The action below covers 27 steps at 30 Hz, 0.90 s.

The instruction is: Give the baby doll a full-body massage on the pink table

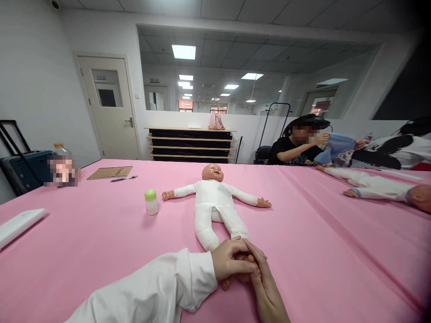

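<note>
A baby doll (215, 197) with a brown head and a white cloth body lies on its back on the pink tablecloth (117, 242), arms spread and feet towards me. Both my hands are at the foot on the right. My left hand (232, 260), in a white sleeve, curls over this foot from the left. From the right, my right hand (264, 278) cups the same foot, its fingers against my left fingers. Small toes (251, 259) show between the hands. The doll's other foot (225, 284) peeks out below my left hand.
Left of the doll stand a green-capped bottle (151, 202), a pen (124, 178), a brown notebook (110, 172) and a white flat object (20, 226). Another doll (380, 186) lies at the right. Beyond the table, a person (299, 141) holds up blue cloth (336, 148).
</note>
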Tool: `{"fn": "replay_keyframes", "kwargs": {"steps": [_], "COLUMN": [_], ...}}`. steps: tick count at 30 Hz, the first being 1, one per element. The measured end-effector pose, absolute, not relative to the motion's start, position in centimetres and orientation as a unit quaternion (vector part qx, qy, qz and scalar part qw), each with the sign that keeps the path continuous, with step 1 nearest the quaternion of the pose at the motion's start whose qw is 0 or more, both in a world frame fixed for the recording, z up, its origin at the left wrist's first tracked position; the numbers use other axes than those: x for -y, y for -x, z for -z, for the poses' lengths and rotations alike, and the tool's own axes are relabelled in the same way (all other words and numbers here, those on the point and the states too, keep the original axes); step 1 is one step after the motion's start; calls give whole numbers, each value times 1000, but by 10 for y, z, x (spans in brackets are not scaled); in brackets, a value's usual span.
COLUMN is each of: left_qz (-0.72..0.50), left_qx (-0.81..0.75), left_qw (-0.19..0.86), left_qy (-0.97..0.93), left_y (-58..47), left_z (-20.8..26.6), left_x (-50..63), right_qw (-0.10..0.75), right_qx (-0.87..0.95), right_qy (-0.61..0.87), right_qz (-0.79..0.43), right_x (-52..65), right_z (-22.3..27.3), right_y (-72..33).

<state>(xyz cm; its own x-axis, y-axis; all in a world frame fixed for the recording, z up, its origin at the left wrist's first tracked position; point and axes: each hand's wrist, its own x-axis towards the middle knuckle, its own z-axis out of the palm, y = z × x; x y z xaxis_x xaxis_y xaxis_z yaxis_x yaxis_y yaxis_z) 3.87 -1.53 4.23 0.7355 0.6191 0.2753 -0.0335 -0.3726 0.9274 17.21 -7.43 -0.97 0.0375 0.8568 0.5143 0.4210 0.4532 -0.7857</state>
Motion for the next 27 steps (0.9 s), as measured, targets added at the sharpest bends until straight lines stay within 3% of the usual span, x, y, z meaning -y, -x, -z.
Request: {"fn": "replay_keyframes", "kwargs": {"steps": [15, 23, 27], "left_qz": [-322, -265, -295], "left_qx": [-204, -278, -287], "left_qw": [523, 635, 647], "left_qy": [-762, -670, -642], "left_y": [-40, -45, -48], "left_z": [-44, -36, -37], "left_x": [16, 20, 22], "right_qw": [533, 532, 499], "right_qx": [666, 681, 676], "right_qy": [480, 457, 494], "right_qz": [-206, -212, -224], "right_x": [74, 72, 73], "right_z": [10, 15, 14], "right_y": [-171, -174, -171]}}
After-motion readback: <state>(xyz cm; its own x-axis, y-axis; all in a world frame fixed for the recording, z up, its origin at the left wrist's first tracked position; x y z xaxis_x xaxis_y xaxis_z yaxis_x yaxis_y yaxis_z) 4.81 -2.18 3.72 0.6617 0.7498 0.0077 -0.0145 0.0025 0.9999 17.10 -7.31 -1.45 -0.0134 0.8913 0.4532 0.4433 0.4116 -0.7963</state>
